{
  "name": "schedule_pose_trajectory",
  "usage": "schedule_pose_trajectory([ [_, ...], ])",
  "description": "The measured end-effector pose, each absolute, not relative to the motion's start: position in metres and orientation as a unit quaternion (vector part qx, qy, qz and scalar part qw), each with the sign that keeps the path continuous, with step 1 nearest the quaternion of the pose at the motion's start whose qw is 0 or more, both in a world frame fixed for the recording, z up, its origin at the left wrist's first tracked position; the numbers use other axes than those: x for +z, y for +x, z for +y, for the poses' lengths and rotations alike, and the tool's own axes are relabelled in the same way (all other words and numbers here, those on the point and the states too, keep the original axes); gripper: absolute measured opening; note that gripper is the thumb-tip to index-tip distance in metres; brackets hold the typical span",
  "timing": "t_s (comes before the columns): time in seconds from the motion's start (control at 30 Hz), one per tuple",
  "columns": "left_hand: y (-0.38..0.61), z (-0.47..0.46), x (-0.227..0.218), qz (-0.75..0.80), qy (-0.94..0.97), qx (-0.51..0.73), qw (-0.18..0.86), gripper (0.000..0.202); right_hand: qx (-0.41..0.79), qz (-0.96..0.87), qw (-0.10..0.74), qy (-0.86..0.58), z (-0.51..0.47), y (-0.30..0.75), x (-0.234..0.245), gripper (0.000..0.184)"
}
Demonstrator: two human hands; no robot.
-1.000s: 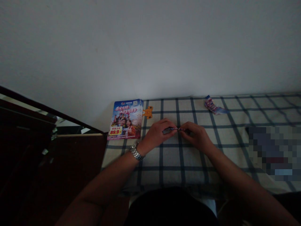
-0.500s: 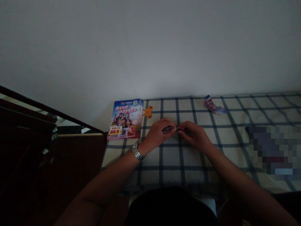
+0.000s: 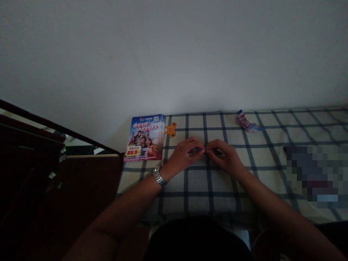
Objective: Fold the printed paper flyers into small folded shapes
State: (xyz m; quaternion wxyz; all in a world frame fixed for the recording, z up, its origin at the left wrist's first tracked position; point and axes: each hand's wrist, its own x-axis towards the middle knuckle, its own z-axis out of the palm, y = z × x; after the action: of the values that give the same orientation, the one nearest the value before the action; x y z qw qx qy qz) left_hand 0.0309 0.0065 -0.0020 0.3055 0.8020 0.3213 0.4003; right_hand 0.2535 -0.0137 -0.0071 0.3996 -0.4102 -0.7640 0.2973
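Observation:
Over the checked cloth, both my hands meet fingertip to fingertip. My left hand (image 3: 187,150), with a metal watch (image 3: 160,175) on its wrist, pinches one end of a small piece of printed paper (image 3: 195,149). Thumb and fingers of my right hand (image 3: 224,156) are pinched on the other side of it. Most of the paper is hidden by the fingers; only dark, coloured bits show in the gaps. Left of my hands lies a stack of flyers (image 3: 144,139) with a blue and pink printed cover.
An orange bear-shaped cutout (image 3: 170,129) lies beside the flyers. Near the wall (image 3: 174,54), a crumpled strip of printed paper (image 3: 246,123) rests on the checked cloth (image 3: 174,195). A pixelated dark object (image 3: 312,174) is at the right. Dark furniture (image 3: 27,156) stands left.
My fingertips have shifted slightly on the paper, and less of it shows between them. Both hands stay in nearly the same place; the surrounding things have not moved.

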Motion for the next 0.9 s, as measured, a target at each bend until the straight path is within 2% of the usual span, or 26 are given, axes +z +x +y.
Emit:
schedule_pose_trajectory([
  [0.33, 0.0331, 0.0036, -0.002, 0.322, 0.803, 0.396, 0.308, 0.003, 0.296, -0.764, 0.416, -0.394, -0.0127, 0.249, -0.0086, 0.006],
  [0.57, 0.0326, 0.0075, -0.0053, 0.337, 0.778, 0.407, 0.341, 0.01, 0.292, -0.744, 0.428, -0.422, -0.0124, 0.2513, -0.0063, 0.002],
  [0.9, 0.0283, 0.0132, -0.0104, 0.342, 0.759, 0.425, 0.356, 0.013, 0.297, -0.737, 0.417, -0.442, -0.0128, 0.2543, -0.0071, 0.009],
])
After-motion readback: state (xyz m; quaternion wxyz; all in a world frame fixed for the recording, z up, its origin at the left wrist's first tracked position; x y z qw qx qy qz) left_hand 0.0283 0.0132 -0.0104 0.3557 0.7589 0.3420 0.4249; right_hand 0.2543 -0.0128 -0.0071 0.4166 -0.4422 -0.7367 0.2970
